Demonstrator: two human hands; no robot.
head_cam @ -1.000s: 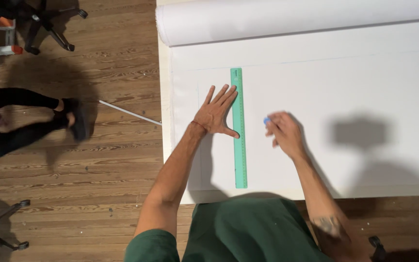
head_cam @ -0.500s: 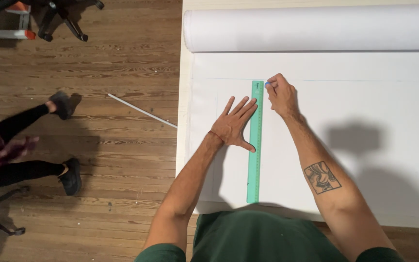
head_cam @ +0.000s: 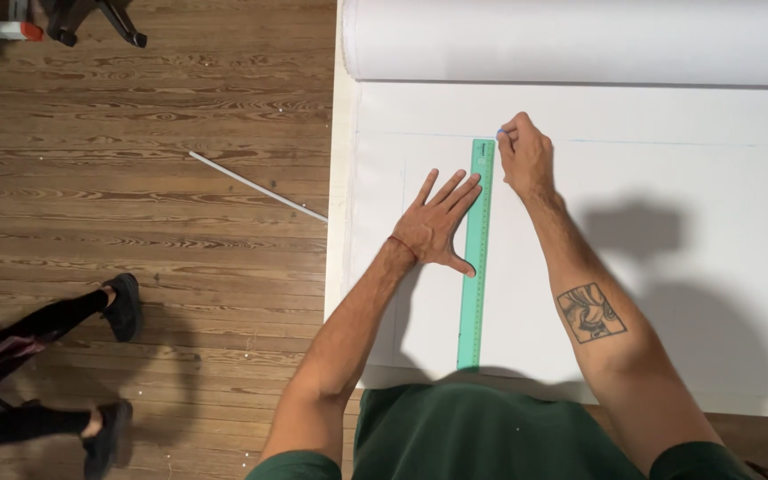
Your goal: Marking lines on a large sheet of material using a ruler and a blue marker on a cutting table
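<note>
A long green ruler lies lengthwise on a white sheet spread over a table. My left hand is pressed flat on the sheet with fingers spread, its fingertips and thumb resting against the ruler's left edge. My right hand is at the ruler's far end, just right of it, pinching a small blue marking tool whose tip touches the sheet. A faint blue line runs across the sheet at that height.
A thick white roll lies across the far side of the table. On the wooden floor to the left lie a thin white rod and dark stand legs. Another person's legs in black shoes are at lower left.
My right hand has moved from the ruler's middle up to its far end. My left hand has kept pressing beside the ruler. The other person has shifted on the floor.
</note>
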